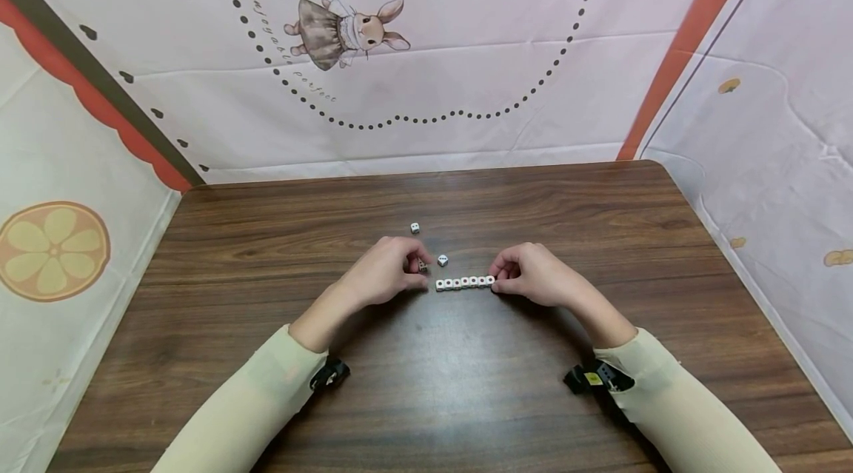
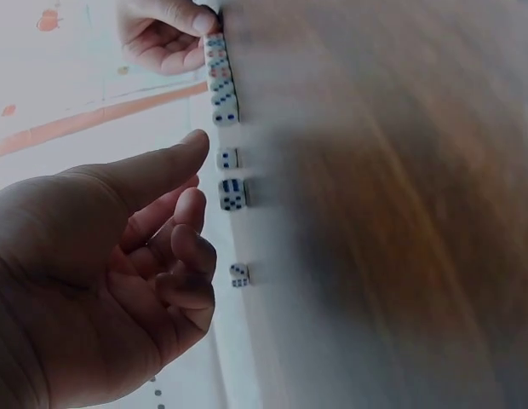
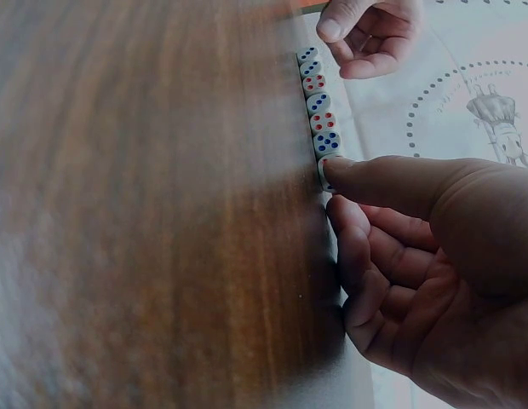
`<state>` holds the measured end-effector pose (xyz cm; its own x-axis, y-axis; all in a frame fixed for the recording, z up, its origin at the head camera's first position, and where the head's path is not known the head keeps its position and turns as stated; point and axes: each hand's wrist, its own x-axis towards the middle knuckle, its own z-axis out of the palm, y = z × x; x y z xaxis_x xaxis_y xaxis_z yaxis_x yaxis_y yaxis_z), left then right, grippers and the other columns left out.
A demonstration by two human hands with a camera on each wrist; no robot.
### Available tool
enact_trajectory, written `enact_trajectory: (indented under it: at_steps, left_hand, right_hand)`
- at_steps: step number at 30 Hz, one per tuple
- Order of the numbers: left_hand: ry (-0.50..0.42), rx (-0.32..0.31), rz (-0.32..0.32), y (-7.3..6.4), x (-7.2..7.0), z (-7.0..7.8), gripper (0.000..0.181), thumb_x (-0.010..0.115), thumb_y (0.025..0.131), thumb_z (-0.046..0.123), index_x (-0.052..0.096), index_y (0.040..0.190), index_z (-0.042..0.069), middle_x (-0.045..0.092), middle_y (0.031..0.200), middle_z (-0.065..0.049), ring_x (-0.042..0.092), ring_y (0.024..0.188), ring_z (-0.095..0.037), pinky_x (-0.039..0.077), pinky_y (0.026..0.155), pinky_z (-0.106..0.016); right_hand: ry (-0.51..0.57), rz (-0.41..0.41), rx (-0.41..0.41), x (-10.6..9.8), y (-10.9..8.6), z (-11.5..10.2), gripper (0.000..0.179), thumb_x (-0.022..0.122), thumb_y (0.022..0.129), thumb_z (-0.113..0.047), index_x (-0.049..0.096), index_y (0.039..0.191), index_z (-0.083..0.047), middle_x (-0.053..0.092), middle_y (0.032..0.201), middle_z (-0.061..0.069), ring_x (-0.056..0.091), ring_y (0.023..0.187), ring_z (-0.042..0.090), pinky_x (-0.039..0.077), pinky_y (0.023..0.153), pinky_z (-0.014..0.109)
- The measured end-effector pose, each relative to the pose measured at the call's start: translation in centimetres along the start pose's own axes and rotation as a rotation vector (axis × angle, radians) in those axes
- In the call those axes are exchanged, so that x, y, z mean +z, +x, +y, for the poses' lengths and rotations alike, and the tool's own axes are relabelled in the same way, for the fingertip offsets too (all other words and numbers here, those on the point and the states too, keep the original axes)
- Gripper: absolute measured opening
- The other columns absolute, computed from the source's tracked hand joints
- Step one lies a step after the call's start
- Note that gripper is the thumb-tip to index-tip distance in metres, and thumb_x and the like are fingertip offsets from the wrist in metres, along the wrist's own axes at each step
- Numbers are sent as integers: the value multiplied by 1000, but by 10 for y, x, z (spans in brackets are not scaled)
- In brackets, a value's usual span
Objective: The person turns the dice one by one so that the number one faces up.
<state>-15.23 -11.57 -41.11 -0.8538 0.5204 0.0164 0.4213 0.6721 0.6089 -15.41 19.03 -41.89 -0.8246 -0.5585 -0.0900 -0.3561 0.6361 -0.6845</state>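
Note:
Several white dice stand side by side in a straight row, each with a single large dot on top. At the row's right end my right hand pinches the last die; the thumb covers part of its near face. My left hand hovers by the left end, its thumb and loosely bent fingers apart with nothing between them. Just beyond those fingers sits a loose die, partly hidden in the head view. Another loose die lies behind the row, and one more die is farther back.
The dice are on a brown wood-grain table. A pale printed cloth with a rabbit figure hangs behind its far edge, and similar cloth borders both sides. Each sleeved wrist wears a black strapped device.

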Motion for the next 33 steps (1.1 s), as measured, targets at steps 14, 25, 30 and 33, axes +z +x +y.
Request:
enact_trajectory:
  at_steps: [14,25,30,33]
  left_hand:
    - [119,-45,6,9,1,-11,25,91,86,25,75,101,14,62,87,1,57,80,-14,48,74,-34]
    - [150,-33,-33,15,1,-9,15,86,90,18,77,100,12,65,82,5,59,78,-11,51,75,-33]
    - [114,-19,-16,14,-2,-12,9,83,91,12,77,97,11,66,83,5,60,78,-11,51,75,-32]
    - [95,-20,4,12,-5,-15,7,82,92,10,76,96,11,67,84,5,61,78,-11,51,76,-32]
  right_hand:
    - [-5,5,-5,0,0,-1,8,84,91,-12,77,94,-13,67,78,-9,61,73,9,50,71,31]
    - [-8,7,-4,1,0,-1,8,84,91,-12,77,93,-14,67,78,-10,61,73,9,50,72,31]
    - [-6,10,1,1,1,0,8,84,91,-12,77,93,-14,67,77,-10,61,73,8,50,71,30]
    - [-4,9,0,1,0,-1,7,84,91,-12,77,94,-14,67,77,-10,61,73,8,49,70,30]
